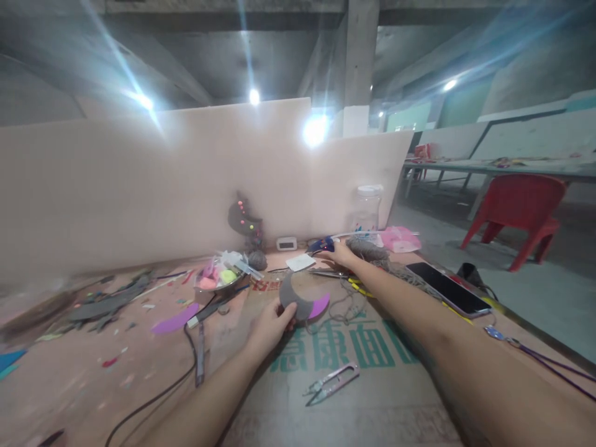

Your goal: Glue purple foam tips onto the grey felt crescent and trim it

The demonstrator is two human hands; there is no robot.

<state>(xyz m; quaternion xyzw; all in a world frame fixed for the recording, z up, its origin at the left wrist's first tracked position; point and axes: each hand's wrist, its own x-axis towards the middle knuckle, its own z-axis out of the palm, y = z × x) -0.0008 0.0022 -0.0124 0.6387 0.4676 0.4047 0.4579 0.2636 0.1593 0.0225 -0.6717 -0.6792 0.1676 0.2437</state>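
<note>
My left hand [282, 316] pinches the lower left edge of a grey crescent-shaped cutout [295, 301] just above the cardboard. A purple piece [320, 306] shows at the crescent's right tip. With the arm stretched far forward, my right hand [339, 253] grips a blue glue gun [322, 244] near the back of the table; its fingers are partly hidden. Close to that hand lie a white card [300, 262] and scissors [328, 273]. Thread snips [333, 383] rest on the printed cardboard [372, 397], nearer to me.
A metal bowl of craft bits [218, 282] stands left of centre, before a decorated grey crescent [244, 220]. Grey yarn [367, 249], a clear jar [367, 211] and a phone [447, 288] are at right. A black cable [158, 397] crosses the left side. A board [186, 186] closes the back.
</note>
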